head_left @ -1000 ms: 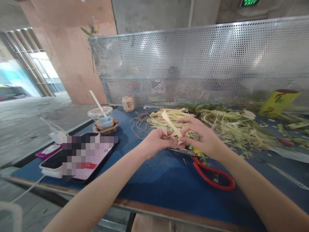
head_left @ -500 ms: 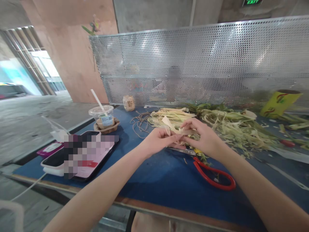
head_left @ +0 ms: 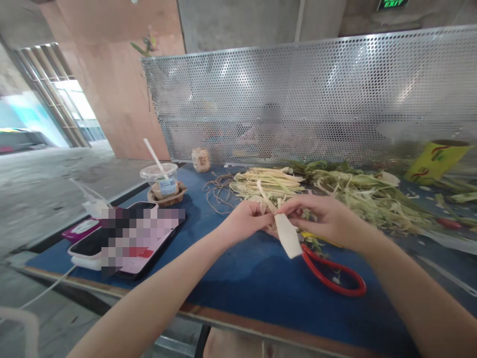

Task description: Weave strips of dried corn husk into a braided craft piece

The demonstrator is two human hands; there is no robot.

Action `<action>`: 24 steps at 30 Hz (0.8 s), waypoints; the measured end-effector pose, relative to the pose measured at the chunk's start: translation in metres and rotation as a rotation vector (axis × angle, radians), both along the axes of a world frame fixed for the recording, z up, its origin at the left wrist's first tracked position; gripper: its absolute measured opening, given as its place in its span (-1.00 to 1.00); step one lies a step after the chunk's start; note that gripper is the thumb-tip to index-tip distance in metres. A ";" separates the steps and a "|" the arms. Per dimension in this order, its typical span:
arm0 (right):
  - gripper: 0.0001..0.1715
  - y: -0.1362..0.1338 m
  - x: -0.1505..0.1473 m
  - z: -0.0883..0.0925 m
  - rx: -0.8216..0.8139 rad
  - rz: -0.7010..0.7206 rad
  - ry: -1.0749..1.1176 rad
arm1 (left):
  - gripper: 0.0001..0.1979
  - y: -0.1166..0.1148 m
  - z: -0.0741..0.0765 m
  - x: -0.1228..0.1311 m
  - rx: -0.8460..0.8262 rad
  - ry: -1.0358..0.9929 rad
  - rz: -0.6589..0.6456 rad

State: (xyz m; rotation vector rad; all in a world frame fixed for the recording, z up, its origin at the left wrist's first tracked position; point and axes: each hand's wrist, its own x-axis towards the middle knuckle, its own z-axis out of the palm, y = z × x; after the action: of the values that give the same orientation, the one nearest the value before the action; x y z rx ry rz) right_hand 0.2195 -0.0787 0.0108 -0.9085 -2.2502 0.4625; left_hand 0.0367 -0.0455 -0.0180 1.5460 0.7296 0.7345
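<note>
Husk [head_left: 287,236] is slanting above the tabletop [head_left: 227,298], left hand [head_left: 244,219] and right hand [head_left: 326,216] both pinching it in a fingertip grip, some left fingers hiding behind the knuckles. Its pale, flat, papery end is flaring nearward, covering the scissors' [head_left: 360,289] blades; smooth red loops are showing. Stringy shreds [head_left: 372,201] are lying tangled beyond, blurring rightward.

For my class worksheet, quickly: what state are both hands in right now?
Left hand: closed, holding a pale strip.
Right hand: closed, pinching the same strip.
</note>
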 end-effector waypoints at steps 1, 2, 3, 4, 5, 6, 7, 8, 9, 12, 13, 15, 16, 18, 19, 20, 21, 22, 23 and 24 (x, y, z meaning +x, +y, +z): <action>-0.84 0.001 -0.004 -0.002 0.045 -0.033 0.007 | -0.84 -0.002 0.000 0.001 0.026 0.030 -0.006; -0.87 0.003 -0.007 -0.005 0.086 -0.070 0.015 | -0.84 -0.003 0.001 0.001 0.056 0.058 -0.015; -0.89 0.004 -0.011 -0.008 0.120 -0.102 0.025 | -0.84 -0.005 0.002 0.002 0.086 0.076 -0.025; -0.91 0.006 -0.014 -0.010 0.141 -0.125 0.038 | -0.84 -0.007 0.003 0.002 0.113 0.088 -0.035; -0.91 0.007 -0.016 -0.013 0.149 -0.142 0.049 | -0.85 -0.009 0.004 0.002 0.133 0.093 -0.044; -0.91 0.008 -0.018 -0.015 0.146 -0.158 0.059 | -0.87 -0.010 0.005 0.002 0.142 0.094 -0.055; -0.89 0.009 -0.019 -0.016 0.136 -0.179 0.067 | -0.88 -0.011 0.005 0.001 0.144 0.092 -0.076; -0.87 0.009 -0.019 -0.017 0.122 -0.201 0.075 | -0.88 -0.012 0.006 0.000 0.144 0.086 -0.107; -0.85 0.009 -0.019 -0.018 0.108 -0.219 0.082 | -0.87 -0.012 0.006 -0.001 0.140 0.076 -0.150; -0.85 0.006 -0.018 -0.016 0.068 -0.248 0.089 | -0.80 -0.012 0.007 -0.003 0.057 -0.002 -0.283; -0.85 0.005 -0.017 -0.015 0.060 -0.251 0.084 | -0.75 -0.012 0.007 -0.004 0.012 -0.039 -0.316; -0.85 0.003 -0.016 -0.013 0.065 -0.246 0.058 | -0.67 -0.013 0.007 -0.003 -0.069 -0.092 -0.359; -0.85 0.001 -0.016 -0.011 0.070 -0.235 0.038 | -0.64 -0.013 0.007 -0.002 -0.089 -0.104 -0.375; -0.84 0.000 -0.014 -0.008 0.085 -0.200 0.006 | -0.60 -0.013 0.007 -0.001 -0.103 -0.122 -0.406; -0.84 -0.001 -0.014 -0.007 0.095 -0.183 -0.005 | -0.57 -0.013 0.006 0.000 -0.105 -0.135 -0.418; -0.84 -0.001 -0.013 -0.006 0.104 -0.173 -0.010 | -0.56 -0.013 0.006 0.000 -0.103 -0.149 -0.425; -0.84 -0.001 -0.012 -0.006 0.110 -0.175 -0.008 | -0.55 -0.013 0.006 0.001 -0.093 -0.157 -0.422; -0.82 0.000 -0.011 -0.006 0.113 -0.190 0.000 | -0.55 -0.013 0.006 0.001 -0.073 -0.151 -0.409; -0.79 0.001 -0.010 -0.006 0.114 -0.216 0.008 | -0.56 -0.014 0.006 0.000 -0.040 -0.125 -0.387; -0.75 0.002 -0.010 -0.007 0.112 -0.246 0.013 | -0.58 -0.015 0.007 0.000 0.011 -0.079 -0.356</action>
State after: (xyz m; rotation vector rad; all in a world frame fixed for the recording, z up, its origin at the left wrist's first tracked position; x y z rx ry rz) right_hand 0.2099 -0.0763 0.0041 -1.1021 -2.0941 0.2277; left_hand 0.0368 -0.0603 -0.0105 1.5919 0.3770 0.5300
